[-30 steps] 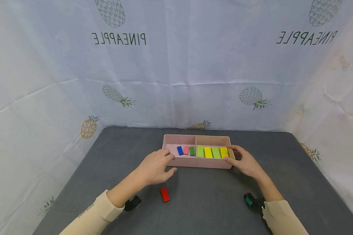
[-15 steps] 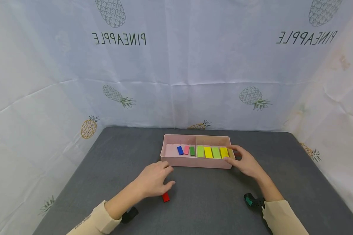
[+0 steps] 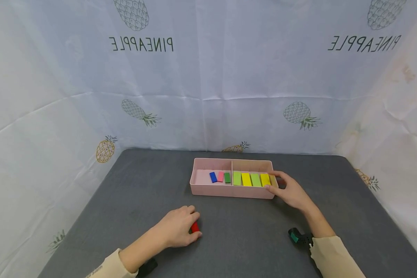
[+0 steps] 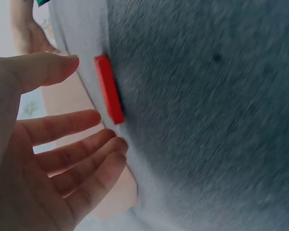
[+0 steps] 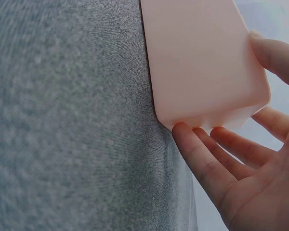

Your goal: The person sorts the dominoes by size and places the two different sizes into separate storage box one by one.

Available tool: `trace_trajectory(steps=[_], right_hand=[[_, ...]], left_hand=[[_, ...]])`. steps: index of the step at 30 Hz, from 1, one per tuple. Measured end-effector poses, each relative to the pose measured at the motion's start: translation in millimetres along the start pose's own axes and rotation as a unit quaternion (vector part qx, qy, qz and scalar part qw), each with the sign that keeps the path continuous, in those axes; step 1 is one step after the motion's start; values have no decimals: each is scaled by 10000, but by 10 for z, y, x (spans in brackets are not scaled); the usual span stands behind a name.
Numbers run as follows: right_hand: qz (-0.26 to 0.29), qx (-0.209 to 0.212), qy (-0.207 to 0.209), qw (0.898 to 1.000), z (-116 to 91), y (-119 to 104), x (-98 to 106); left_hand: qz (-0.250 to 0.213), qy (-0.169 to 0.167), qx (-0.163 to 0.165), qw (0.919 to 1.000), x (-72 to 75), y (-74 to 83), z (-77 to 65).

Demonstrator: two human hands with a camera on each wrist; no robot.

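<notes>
A red block [image 3: 195,227] lies on the grey table between the thumb and fingers of my left hand [image 3: 178,227]. In the left wrist view a gap shows between those loosely bent fingers and the red block [image 4: 109,90]. Farther back stands a pink two-compartment box [image 3: 229,190]. My right hand [image 3: 292,194] holds its right end, thumb at the front rim and fingertips against the end wall, as the right wrist view of the box [image 5: 202,62] shows. The left compartment has a blue block [image 3: 213,177], a pink block [image 3: 220,177] and a green block [image 3: 227,178].
Several larger light green and yellow blocks [image 3: 246,179] stand in a row in the right compartment. A white curtain [image 3: 208,77] with pineapple prints hangs behind the dark grey table [image 3: 236,239] and along both sides.
My left hand has come back from the box's front left toward me and down around the red block. The right hand stays on the box's end, and the box has not moved.
</notes>
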State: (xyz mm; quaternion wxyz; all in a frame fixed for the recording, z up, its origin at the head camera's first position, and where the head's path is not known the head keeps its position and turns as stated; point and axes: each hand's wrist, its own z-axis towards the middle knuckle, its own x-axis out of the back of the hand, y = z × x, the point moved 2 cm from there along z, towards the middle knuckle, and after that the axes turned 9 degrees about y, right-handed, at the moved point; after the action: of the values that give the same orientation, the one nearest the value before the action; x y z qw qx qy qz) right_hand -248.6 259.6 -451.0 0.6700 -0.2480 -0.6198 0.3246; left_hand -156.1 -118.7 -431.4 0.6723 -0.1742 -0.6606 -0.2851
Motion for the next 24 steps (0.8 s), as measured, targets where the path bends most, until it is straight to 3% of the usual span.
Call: trace_trajectory(steps=[5, 24], right_hand=[[-24, -11, 0, 10000, 1, 7, 1], [80, -46, -70, 9999, -2, 20, 0]], left_hand=[[-101, -159, 23, 9998, -38, 31, -21], [-199, -52, -143, 9997, -74, -59, 113]])
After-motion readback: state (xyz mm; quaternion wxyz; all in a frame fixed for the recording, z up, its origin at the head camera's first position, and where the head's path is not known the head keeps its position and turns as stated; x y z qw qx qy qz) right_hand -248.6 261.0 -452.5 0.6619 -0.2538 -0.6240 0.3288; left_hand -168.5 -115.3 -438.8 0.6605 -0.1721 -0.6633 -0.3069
